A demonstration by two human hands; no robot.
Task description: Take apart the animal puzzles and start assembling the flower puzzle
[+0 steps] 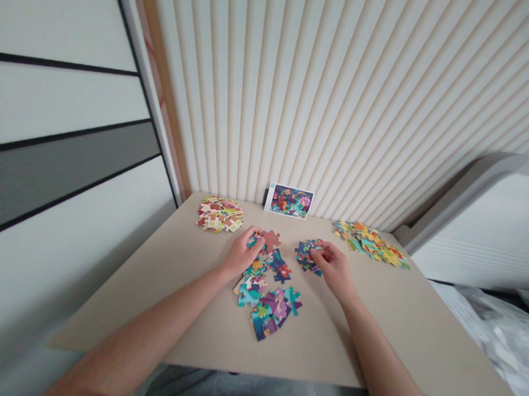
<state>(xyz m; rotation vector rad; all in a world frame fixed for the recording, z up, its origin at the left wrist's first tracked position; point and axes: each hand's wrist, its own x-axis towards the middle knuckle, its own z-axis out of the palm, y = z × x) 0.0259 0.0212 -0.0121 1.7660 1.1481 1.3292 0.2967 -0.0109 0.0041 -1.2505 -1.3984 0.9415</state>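
My left hand (244, 252) pinches a teal puzzle piece between thumb and fingers, at the upper end of a loose pile. A reddish-brown puzzle piece (272, 240) lies against its fingertips. Below it spread dark blue, teal and purple puzzle pieces (277, 306), some overlapping. To the right, my right hand (333, 267) has its thumb and fingers closed at the edge of a smaller cluster of dark blue pieces (304, 255). Its fingers partly hide the piece in them. A picture card (290, 201) with a colourful underwater-looking scene leans upright at the back of the table.
A pile of red, pink and cream puzzle pieces (219, 214) lies at the back left of the beige table (186, 301). Yellow and orange pieces (373, 243) form another pile at the back right. A ribbed cream panel (298, 92) rises behind. Clear plastic wrapping (502, 338) lies beyond the right edge.
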